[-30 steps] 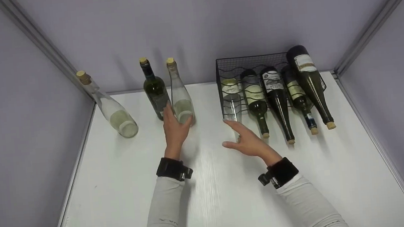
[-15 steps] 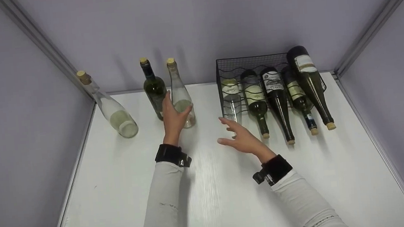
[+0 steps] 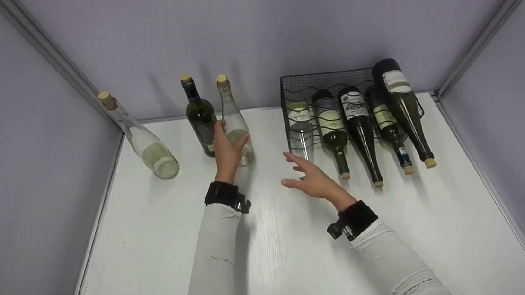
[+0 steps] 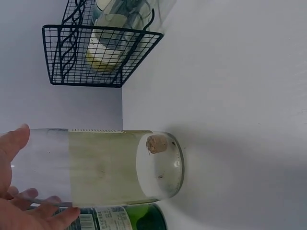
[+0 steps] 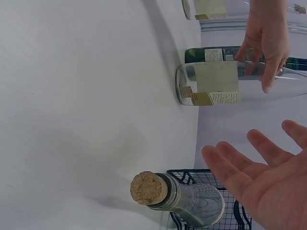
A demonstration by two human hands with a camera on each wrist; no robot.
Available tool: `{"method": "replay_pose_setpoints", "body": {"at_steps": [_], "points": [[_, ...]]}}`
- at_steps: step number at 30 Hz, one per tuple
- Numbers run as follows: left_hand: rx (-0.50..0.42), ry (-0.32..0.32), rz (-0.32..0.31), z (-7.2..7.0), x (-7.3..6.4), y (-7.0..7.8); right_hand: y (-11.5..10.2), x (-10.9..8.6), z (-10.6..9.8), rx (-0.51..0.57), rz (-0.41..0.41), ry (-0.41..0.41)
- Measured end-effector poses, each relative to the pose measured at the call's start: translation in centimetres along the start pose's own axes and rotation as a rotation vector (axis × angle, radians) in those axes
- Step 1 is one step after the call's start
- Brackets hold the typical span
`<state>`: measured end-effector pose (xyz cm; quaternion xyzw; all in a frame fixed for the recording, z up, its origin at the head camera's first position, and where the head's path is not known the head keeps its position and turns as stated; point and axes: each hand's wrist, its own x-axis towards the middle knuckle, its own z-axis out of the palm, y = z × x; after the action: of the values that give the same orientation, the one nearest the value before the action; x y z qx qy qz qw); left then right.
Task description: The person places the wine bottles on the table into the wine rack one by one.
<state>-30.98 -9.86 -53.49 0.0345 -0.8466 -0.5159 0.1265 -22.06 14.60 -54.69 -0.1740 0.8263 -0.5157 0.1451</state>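
My left hand (image 3: 228, 151) spans the body of an upright clear glass bottle (image 3: 235, 116), fingers on one side and thumb on the other. In the left wrist view, this bottle (image 4: 103, 167) has a pale label, and a cork piece shows inside its base. A dark green wine bottle (image 3: 199, 112) stands close on its left, past my fingertips. My right hand (image 3: 315, 181) is held in the air with fingers spread and nothing in it. It is nearest the corked clear bottle (image 3: 301, 132) lying at the left end of the black wire rack (image 3: 284, 112).
Another clear bottle (image 3: 153, 150) with a cork stands at the far left. Dark wine bottles, among them a labelled one (image 3: 356, 110), lie in the rack with necks toward me. One bottle (image 3: 401, 102) rests higher at the right end. Grey walls (image 3: 252, 29) enclose the white table (image 3: 272, 260).
My left hand has reached farther forward and closed in around the clear bottle's body. My right hand has shifted slightly left and forward. The bottles stand where they were.
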Motion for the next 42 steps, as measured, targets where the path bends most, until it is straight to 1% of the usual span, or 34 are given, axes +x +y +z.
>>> {"method": "replay_pose_setpoints", "body": {"at_steps": [3, 9, 14, 17, 22, 25, 28, 32, 35, 38, 42], "points": [[-0.020, 0.014, 0.006, 0.0, -0.1, 0.0, 0.0, 0.0, 0.0, 0.000, 0.010, 0.007], [-0.066, 0.030, 0.046, 0.1, -0.3, 0.1, 0.2, 0.0, 0.0, 0.002, 0.005, 0.021], [-0.067, 0.004, 0.057, 0.3, -0.6, 0.4, 0.2, 0.0, 0.0, 0.018, 0.000, 0.027], [-0.031, -0.017, 0.076, 0.5, -0.7, 0.5, 0.1, -0.1, 0.0, 0.033, -0.005, 0.033], [0.023, -0.020, 0.103, 0.8, -1.0, 0.4, -0.2, -0.2, 0.2, 0.118, 0.027, 0.032], [0.047, -0.023, 0.144, 1.0, -1.4, 0.4, -0.5, -0.3, 0.3, 0.166, 0.046, 0.032], [0.063, -0.035, 0.199, 1.2, -1.7, 0.5, -0.8, -0.4, 0.3, 0.196, 0.051, 0.033], [0.065, -0.057, 0.225, 1.5, -2.3, 0.7, -1.3, -0.4, 0.2, 0.248, 0.063, 0.007], [0.073, -0.070, 0.239, 1.7, -2.9, 0.7, -1.9, -0.4, 0.1, 0.314, 0.065, -0.013], [0.100, -0.076, 0.280, 2.0, -3.5, 0.5, -2.6, -0.5, 0.1, 0.386, 0.064, -0.027], [0.169, -0.085, 0.351, 2.5, -4.3, 0.3, -3.4, -0.6, 0.0, 0.490, 0.077, -0.063]]}}
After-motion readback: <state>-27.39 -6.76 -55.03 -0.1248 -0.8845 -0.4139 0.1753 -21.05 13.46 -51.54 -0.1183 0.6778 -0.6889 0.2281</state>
